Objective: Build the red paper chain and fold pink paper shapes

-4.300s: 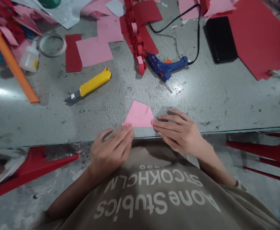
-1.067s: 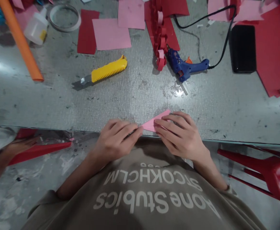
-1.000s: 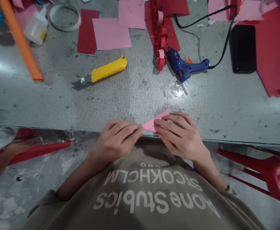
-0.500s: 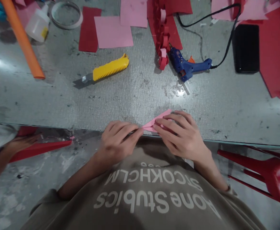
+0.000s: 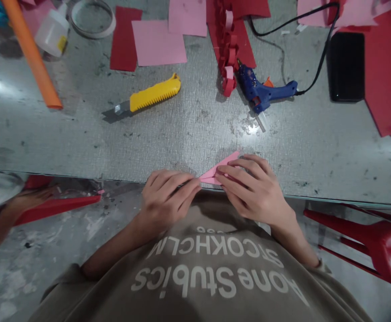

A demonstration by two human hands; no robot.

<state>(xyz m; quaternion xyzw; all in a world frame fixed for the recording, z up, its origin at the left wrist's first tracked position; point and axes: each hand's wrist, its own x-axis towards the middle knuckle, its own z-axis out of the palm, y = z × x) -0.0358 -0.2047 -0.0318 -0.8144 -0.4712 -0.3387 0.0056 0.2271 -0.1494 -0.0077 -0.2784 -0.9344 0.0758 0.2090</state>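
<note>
A folded piece of pink paper (image 5: 212, 174) lies at the table's near edge, between my two hands. The fingertips of my left hand (image 5: 170, 192) pinch its pointed left end. My right hand (image 5: 254, 188) grips the wider right part, its fingers curled over the paper and hiding some of it. Beyond the hands, a yellow utility knife (image 5: 155, 93) lies with its blade out to the left. Farther right rests a blue hot glue gun (image 5: 265, 91), its nozzle beside a chain of red and pink paper loops (image 5: 229, 58).
Pink sheets (image 5: 160, 44) and a red sheet (image 5: 124, 40) lie at the back, near a tape roll (image 5: 110, 29), a glue bottle (image 5: 52, 36) and an orange tube (image 5: 36, 62). At right are a black phone-like object (image 5: 346, 67) and a red chair (image 5: 389, 250). Another person's arm (image 5: 1, 228) shows at left.
Hardly anything differs. Both hands keep their hold on the pink paper, and the view has shifted very slightly.
</note>
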